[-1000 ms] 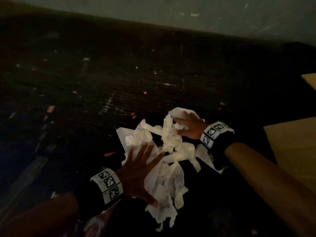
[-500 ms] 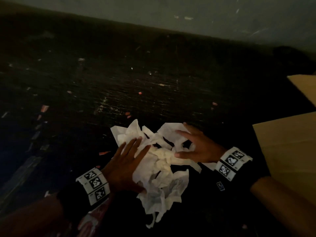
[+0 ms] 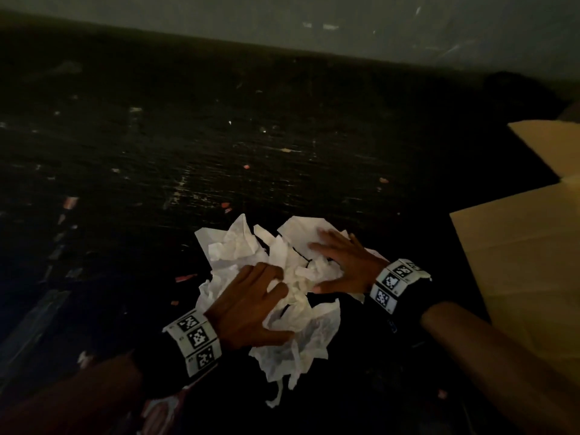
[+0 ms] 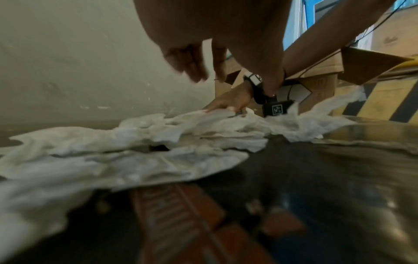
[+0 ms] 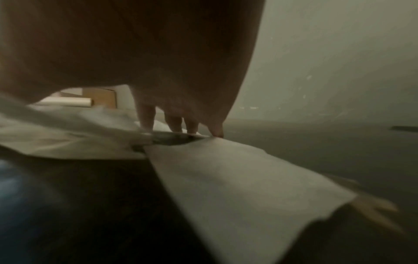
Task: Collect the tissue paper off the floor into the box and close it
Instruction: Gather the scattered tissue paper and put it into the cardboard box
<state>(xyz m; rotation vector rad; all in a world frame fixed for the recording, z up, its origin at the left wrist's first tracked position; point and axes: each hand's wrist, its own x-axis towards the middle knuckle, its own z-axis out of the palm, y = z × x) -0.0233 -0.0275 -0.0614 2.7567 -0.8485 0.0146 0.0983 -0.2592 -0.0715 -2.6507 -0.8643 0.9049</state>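
Tissue [image 3: 284,296] lies heaped on the dark floor [image 3: 219,152]. Left hand [image 3: 251,304] curls its fingers into the heap; right hand [image 3: 343,262] presses flat, fingers straight, on its far side. Box [image 3: 527,262] stands open at right.

I take the tissue paper [image 3: 292,287] heap on the floor [image 3: 219,152] as my landmark. My left hand [image 3: 251,306] rests on its near left part, my right hand [image 3: 345,265] lies flat on its far right part. The box [image 3: 527,262] stands to the right of the heap, apart from it. The wall [image 3: 345,23] runs behind the heap, well beyond it.
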